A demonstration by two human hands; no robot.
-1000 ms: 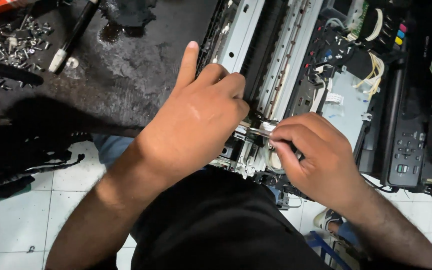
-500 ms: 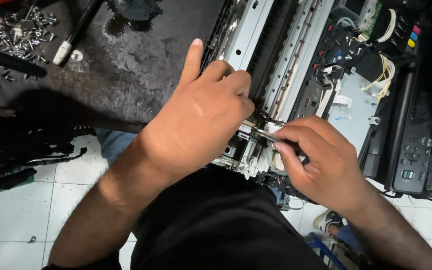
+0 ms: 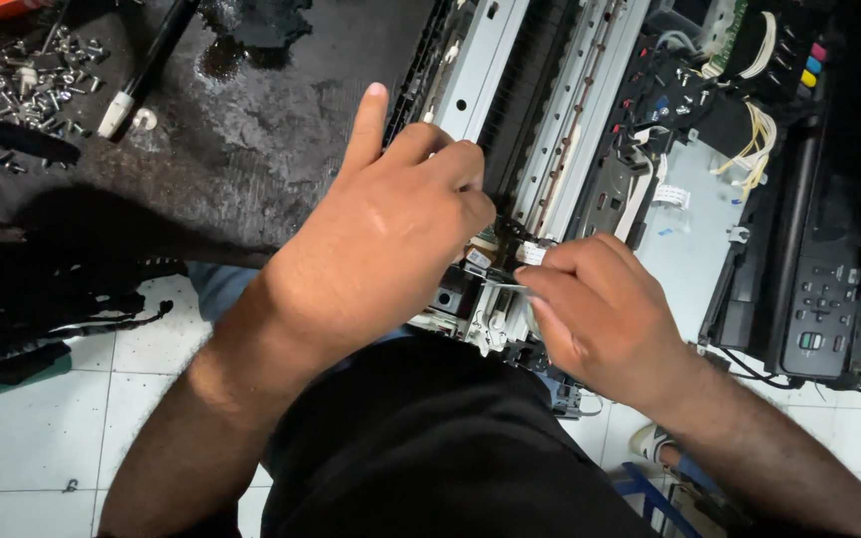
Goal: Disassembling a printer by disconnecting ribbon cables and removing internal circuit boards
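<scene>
A dismantled printer lies open in front of me, with metal rails, white cables and a black button panel showing. My left hand rests on its near edge, fingers curled onto the frame and the index finger pointing up. My right hand is closed around a thin tool whose tip meets a small part at the printer's near corner. A small white flat piece sticks out just above my right fingers. What the left fingers grip is hidden.
A dark, stained work surface lies to the left with a pile of loose screws and a black-handled tool. Black parts sit at far left. White floor tiles show below.
Both hands stay at the printer's near corner with only slight shifts. The view has moved a little, and the right hand's fingers have closed in nearer the small part.
</scene>
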